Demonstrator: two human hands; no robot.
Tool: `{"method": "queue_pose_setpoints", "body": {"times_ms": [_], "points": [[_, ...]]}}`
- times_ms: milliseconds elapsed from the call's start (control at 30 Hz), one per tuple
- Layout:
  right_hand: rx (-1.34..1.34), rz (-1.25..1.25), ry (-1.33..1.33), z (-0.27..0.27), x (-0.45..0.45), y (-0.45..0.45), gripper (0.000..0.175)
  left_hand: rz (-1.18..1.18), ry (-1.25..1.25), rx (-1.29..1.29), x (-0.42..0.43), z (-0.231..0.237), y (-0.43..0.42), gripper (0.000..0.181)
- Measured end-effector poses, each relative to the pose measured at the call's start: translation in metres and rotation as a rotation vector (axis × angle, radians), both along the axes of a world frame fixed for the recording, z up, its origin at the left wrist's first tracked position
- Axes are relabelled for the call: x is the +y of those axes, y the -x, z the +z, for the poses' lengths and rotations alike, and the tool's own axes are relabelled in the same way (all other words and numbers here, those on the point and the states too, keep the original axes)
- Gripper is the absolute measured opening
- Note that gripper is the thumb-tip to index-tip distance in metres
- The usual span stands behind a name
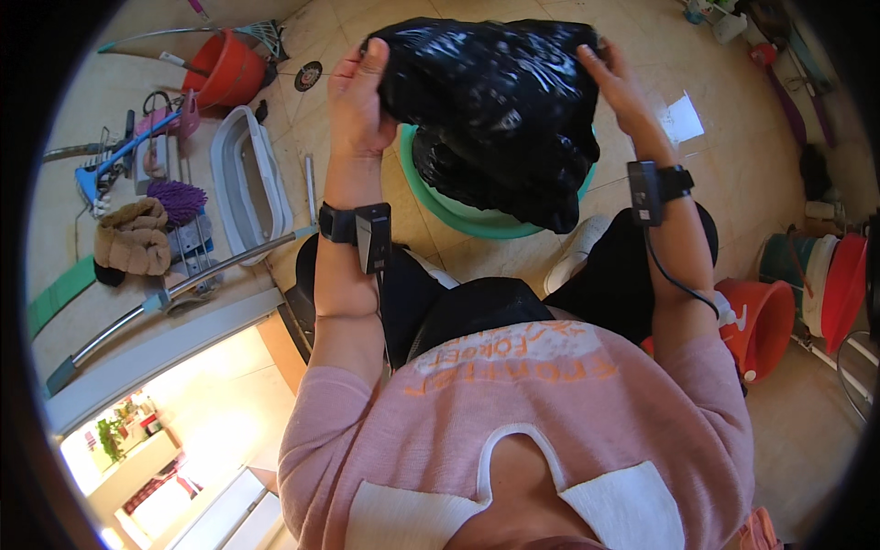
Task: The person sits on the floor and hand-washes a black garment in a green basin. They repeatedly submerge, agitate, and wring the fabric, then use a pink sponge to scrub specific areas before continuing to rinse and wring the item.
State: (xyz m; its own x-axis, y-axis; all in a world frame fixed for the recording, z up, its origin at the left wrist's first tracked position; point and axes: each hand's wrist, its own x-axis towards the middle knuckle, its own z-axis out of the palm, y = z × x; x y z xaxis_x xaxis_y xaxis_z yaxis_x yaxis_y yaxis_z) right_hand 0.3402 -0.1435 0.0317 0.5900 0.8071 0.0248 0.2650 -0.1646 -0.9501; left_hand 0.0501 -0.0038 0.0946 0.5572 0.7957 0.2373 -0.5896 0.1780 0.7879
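Note:
A glossy black bundle, of thin plastic or shiny fabric, is stretched between my two hands. I cannot tell which material it is. My left hand grips its left edge, with the thumb on top. At the upper right corner, my right hand pinches the other edge. Below it stands a round green basin on the floor, and the lower folds hang down into it. The bundle hides most of the basin's inside. Both my forearms wear a strapped black device.
To the left are a grey-white plastic tub, an orange-red bucket, a metal pole and hanging cleaning tools. Another orange bucket lies to my right, near more buckets. A round drain cover is set in the tiled floor.

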Motion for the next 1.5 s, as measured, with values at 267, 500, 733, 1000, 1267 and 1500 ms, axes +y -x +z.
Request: {"method": "queue_pose_setpoints", "body": {"times_ms": [267, 500, 733, 1000, 1267, 1500], "points": [[-0.503, 0.475, 0.796, -0.119, -0.020, 0.014, 0.133, 0.102, -0.334, 1.338, 0.038, -0.129, 0.017, 0.068], [-0.797, 0.480, 0.896, -0.142, -0.028, 0.039, 0.081, -0.302, -0.834, 1.725, -0.006, -0.175, 0.023, 0.121], [0.441, 0.012, 0.289, -0.061, 0.019, 0.030, 0.029, 0.044, -1.055, 1.757, -0.042, -0.139, 0.001, 0.117], [0.691, 0.582, -0.094, 0.028, 0.007, 0.091, 0.035, 0.205, -0.514, 0.645, -0.057, -0.139, -0.048, 0.078], [-0.637, 0.651, 0.625, -0.068, -0.003, 0.008, 0.080, 0.243, 0.281, 0.565, -0.010, -0.159, -0.026, 0.043], [-0.463, 0.483, 0.546, -0.125, -0.012, 0.021, 0.045, 0.030, 0.540, 0.269, -0.015, -0.084, -0.030, 0.034]]}}
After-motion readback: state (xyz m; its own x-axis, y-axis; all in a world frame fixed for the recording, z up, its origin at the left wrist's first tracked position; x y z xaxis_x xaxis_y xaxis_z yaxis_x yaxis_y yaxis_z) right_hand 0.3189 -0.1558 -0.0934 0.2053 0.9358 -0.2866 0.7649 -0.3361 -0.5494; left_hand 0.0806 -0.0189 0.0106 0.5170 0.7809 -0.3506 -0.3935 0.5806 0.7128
